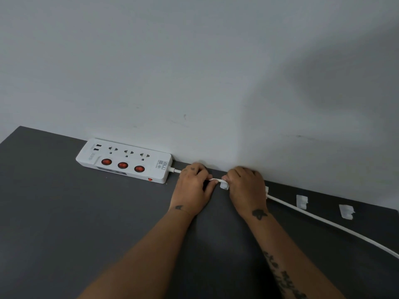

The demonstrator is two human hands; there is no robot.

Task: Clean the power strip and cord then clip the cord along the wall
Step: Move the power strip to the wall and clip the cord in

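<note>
A white power strip with three red switches lies on the dark table against the wall. Its white cord leaves the strip's right end, passes through both hands and trails off to the lower right. My left hand pinches the cord just right of the strip. My right hand grips the cord beside it, right over a small white clip on the table. A short piece of cord shows between the two hands at the clip.
More white clips sit on the dark table along the wall: one partly hidden behind my right hand, two further right. The pale wall rises straight behind the table's back edge.
</note>
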